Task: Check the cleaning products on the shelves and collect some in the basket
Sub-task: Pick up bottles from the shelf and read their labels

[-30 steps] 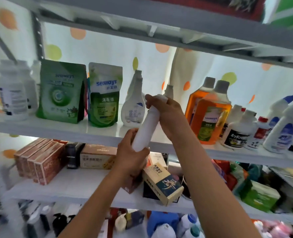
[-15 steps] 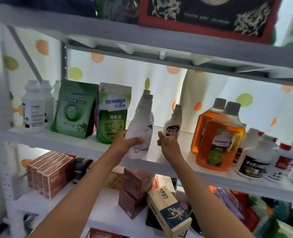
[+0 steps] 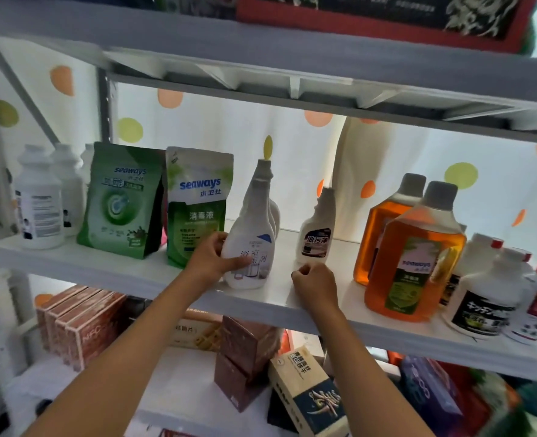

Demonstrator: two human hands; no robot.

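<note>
A tall white cleaner bottle [image 3: 254, 234] stands upright near the front of the white middle shelf [image 3: 292, 307]. My left hand [image 3: 212, 258] grips its lower left side, thumb across the label. My right hand [image 3: 314, 283] hovers over the shelf just right of it, fingers loosely curled and holding nothing. A smaller white bottle with a dark label [image 3: 317, 231] stands just behind my right hand. No basket is in view.
Two green Seaways pouches [image 3: 125, 200] [image 3: 197, 203] and white jars [image 3: 38, 200] stand to the left. Amber liquid bottles [image 3: 415, 253] and white bottles with red caps [image 3: 487, 298] fill the right. Boxes [image 3: 84, 323] sit on the shelf below. Another shelf [image 3: 292, 67] runs overhead.
The white bottle went from tilted in both hands to upright on the shelf. My right hand let go of it and drew back toward the shelf's front edge.
</note>
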